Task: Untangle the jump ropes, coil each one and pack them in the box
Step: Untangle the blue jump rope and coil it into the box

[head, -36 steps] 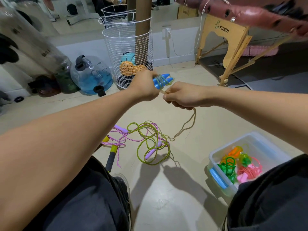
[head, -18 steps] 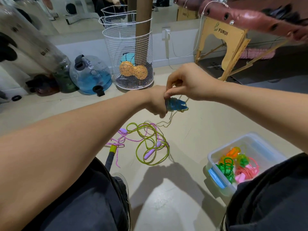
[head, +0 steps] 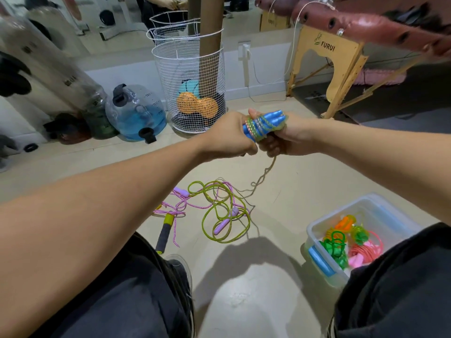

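Fingers of the left hand (head: pixel 229 135) curl round blue handles (head: pixel 264 123) wound with rope (head: pixel 256 126); the right hand (head: pixel 290 137) pinches the rope's free end just beside them. Its tail hangs to the floor tangle (head: pixel 219 211). Coiled ropes fill the box (head: pixel 317 230), lower right.

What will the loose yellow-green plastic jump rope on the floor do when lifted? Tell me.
The yellow-green plastic jump rope will probably sag floppy, since it lies in loose loops. It may drag the pink braided rope along, because the two cross each other. It is likely light: the cord looks thin.
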